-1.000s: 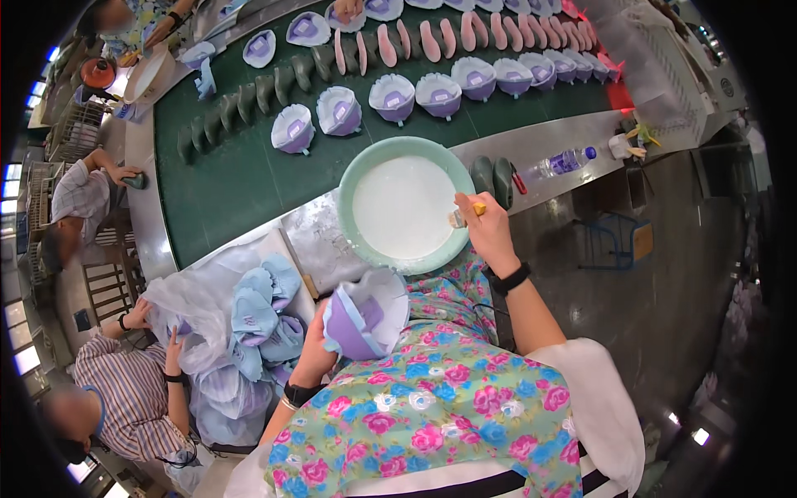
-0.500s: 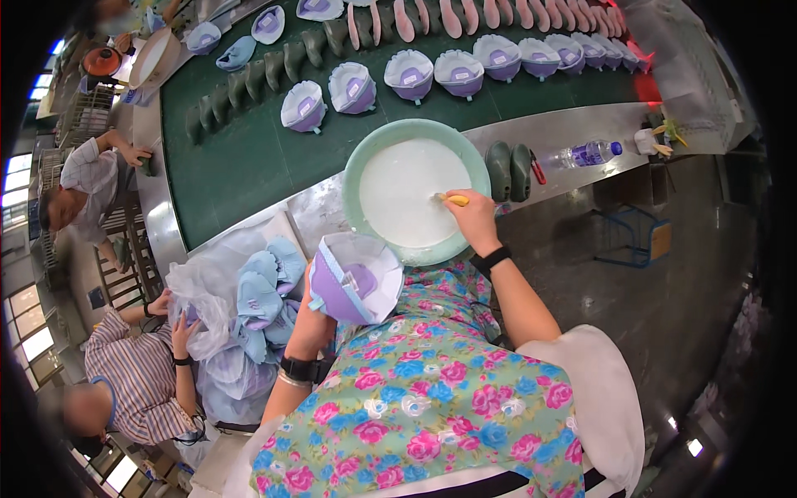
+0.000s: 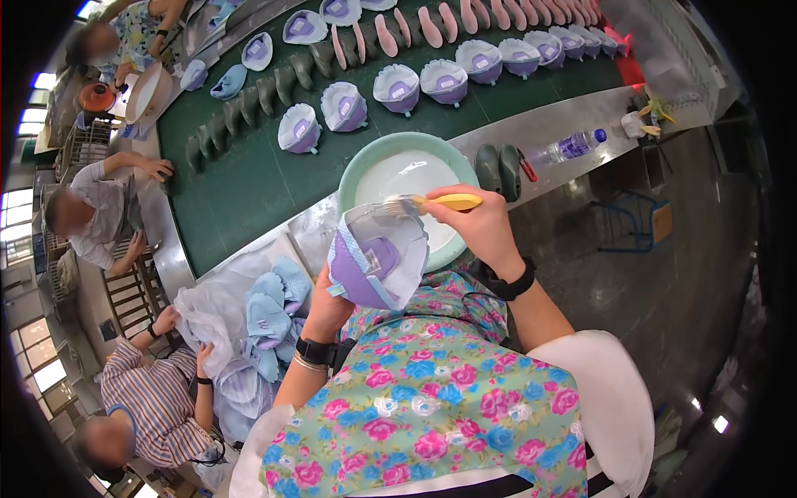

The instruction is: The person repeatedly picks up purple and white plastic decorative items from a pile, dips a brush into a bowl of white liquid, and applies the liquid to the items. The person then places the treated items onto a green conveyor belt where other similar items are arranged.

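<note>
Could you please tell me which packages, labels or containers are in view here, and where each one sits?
Plastic bottle: lying on the metal ledge right of the basin, clear with a blue label band.
Plastic bag: on the bench lower left, clear and crumpled, around pale blue shoe uppers.
No signs or screens show.

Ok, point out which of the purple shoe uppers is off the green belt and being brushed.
The shoe upper held up in the left hand, with the yellow-handled brush in the right hand touching its rim. All the others sit on the green conveyor belt.
</note>
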Demonstrator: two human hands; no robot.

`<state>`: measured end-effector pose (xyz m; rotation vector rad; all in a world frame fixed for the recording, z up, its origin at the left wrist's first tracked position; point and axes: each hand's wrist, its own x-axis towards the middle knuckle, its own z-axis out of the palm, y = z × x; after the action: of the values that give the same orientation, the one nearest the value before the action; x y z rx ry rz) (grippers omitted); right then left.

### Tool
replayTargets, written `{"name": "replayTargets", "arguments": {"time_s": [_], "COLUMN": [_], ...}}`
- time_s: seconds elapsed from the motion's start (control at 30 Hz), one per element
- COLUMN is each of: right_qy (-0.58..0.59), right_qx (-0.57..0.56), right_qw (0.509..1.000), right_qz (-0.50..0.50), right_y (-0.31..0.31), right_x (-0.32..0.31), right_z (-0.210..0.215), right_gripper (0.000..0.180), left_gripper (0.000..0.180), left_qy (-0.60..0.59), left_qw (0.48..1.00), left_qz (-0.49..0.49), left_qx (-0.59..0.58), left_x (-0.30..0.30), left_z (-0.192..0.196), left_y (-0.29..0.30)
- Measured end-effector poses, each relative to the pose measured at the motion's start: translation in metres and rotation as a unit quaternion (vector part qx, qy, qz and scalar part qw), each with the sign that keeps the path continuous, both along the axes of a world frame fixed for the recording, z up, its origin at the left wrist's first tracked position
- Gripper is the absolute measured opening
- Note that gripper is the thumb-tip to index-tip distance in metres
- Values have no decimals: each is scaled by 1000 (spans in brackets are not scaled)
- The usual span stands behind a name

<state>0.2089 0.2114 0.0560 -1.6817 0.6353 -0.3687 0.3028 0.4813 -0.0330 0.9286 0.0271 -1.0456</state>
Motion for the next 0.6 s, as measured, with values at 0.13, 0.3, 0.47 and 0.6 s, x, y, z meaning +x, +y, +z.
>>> {"name": "replayTargets", "arguments": {"time_s": [0.13, 0.3, 0.47, 0.6], "right_qy": [67, 71, 45, 35], "right_qx": [-1, 94, 87, 27], "right_qw": [997, 993, 995, 999], "right_qz": [-28, -8, 1, -8], "right_y": [13, 43, 57, 48], "right_x": [-12, -16, -19, -12], "right_z": [-3, 16, 52, 27], "right_gripper": [19, 25, 22, 22], "left_gripper": [43, 39, 36, 35], "left_qy": [-49, -64, -101, -59], "left_qw": [997, 990, 985, 985], "left_qz": [46, 112, 139, 145], "left_qx": [-31, -52, -36, -74], "left_x": [3, 7, 10, 8], "left_z": [13, 4, 3, 4], "left_y": [-3, 2, 6, 6]}}
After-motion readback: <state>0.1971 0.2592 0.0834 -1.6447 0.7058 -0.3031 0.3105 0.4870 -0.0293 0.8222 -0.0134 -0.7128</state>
